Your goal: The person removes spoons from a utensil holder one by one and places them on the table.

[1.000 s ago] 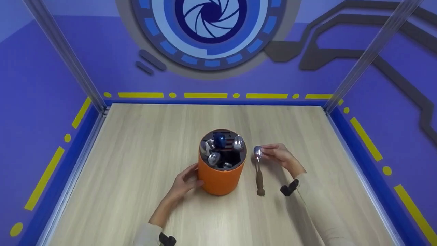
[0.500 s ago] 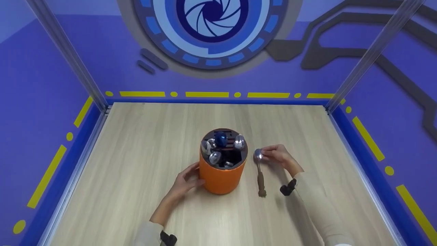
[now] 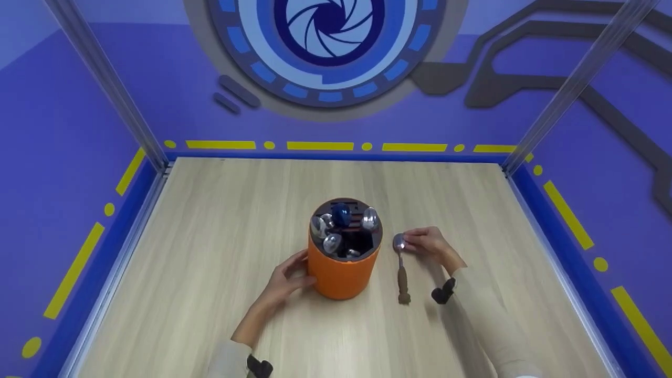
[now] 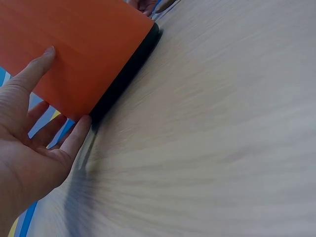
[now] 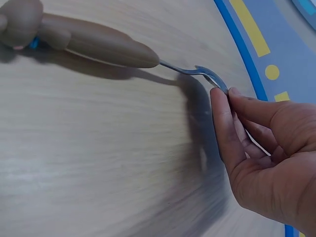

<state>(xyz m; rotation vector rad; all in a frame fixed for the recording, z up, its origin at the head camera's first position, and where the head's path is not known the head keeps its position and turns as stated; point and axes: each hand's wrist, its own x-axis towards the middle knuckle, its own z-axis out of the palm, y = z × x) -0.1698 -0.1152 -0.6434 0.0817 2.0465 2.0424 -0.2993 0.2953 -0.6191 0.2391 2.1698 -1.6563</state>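
"Above the pale tabletop (image 3: 226,220), the left hand (image 3: 281,281) spread against the orange holder (image 3: 341,281). What changed?"

"The spoon (image 3: 402,275) dipped beside it, right hand (image 3: 432,244) pinching its bowl (image 3: 399,241); setting-down seemed nearly done."

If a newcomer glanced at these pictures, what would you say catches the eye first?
Probably the bright orange holder, standing centrally on the pale table, shiny utensil heads poking from its top and the left hand touching its side. Next, the brown-handled spoon to its right, pinched at its bowl by the right hand.
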